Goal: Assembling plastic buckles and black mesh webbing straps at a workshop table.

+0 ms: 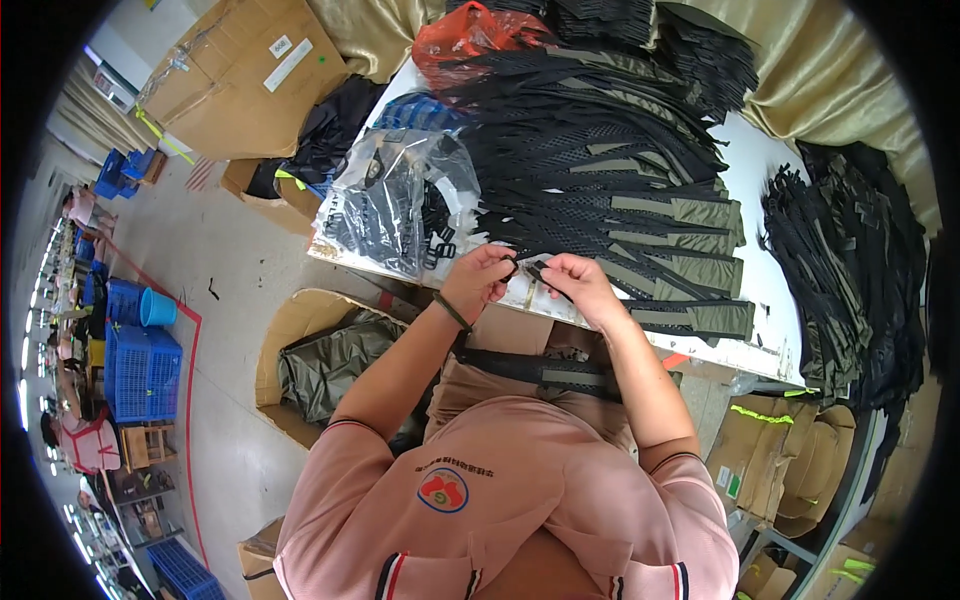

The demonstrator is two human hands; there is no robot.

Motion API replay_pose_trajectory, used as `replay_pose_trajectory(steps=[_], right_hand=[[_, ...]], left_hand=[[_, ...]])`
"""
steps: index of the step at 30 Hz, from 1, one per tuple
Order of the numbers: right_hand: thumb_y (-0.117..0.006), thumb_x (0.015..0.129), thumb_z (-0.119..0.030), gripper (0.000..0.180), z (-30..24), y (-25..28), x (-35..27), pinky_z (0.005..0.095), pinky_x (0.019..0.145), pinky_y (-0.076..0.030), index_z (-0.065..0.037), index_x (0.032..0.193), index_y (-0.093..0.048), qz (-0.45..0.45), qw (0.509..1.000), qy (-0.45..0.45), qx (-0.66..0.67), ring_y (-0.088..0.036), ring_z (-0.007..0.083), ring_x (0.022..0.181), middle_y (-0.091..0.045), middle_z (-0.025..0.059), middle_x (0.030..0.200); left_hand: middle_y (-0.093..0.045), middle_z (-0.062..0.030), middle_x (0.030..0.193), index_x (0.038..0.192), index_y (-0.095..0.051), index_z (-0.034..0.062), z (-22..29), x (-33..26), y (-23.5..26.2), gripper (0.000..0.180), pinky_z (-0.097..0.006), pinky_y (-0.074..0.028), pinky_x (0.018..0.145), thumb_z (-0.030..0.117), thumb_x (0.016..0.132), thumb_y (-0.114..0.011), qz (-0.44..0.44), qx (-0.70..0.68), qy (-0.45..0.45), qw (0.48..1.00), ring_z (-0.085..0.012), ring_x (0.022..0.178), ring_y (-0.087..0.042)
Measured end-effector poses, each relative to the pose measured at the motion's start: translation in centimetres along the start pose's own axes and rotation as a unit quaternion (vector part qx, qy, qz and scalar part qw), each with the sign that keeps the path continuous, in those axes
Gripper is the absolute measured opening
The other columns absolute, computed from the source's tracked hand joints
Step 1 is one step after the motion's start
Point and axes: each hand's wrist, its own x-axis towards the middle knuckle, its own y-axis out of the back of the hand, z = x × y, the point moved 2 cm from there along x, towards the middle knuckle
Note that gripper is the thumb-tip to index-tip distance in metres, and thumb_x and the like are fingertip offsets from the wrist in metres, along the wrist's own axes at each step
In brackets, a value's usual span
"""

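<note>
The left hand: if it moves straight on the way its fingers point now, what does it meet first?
Probably the right hand: the left hand points across at it, both pinching a small black buckle. Depth is unclear.

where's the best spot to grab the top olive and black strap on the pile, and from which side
Grip the olive end of the strap lying nearest the table edge, from the person's right: it sticks out flat past the stack, while its black mesh end is tucked under the right hand.

Pink striped-cuff shirt (500,490) (round chest badge), dark wristband (452,312).
</note>
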Motion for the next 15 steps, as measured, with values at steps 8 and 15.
replay_pose_trajectory(steps=[8, 15], right_hand=[[-0.06, 0.088, -0.011, 0.011, -0.8, 0.1, -1.6, 0.0201, 0.063, -0.041, -0.001, 0.091, -0.063, -0.038, 0.998, -0.008, 0.04, -0.05, 0.0061, 0.066, -0.059, -0.0007, 0.076], [-0.062, 0.087, -0.01, 0.013, -1.2, 0.2, -2.1, 0.0219, 0.062, -0.043, 0.001, 0.093, -0.064, -0.078, 0.984, -0.049, 0.155, -0.053, 0.0082, 0.066, -0.061, 0.0018, 0.076]], left_hand=[[-0.059, -0.0021, 0.091, 0.107, -0.056, 0.005, -0.5, -0.6, -1.7, 0.019, -0.023, -0.048, 0.068, 0.002, 0.088, -0.056, -0.092, -0.02, 0.01, 0.996, -0.0103, 0.075, -0.056], [-0.057, -0.0016, 0.099, 0.117, -0.053, 0.0055, -0.9, -0.1, -2.2, 0.029, -0.023, -0.045, 0.07, 0.002, 0.089, -0.055, -0.156, -0.053, 0.01, 0.986, -0.0093, 0.079, -0.054]])
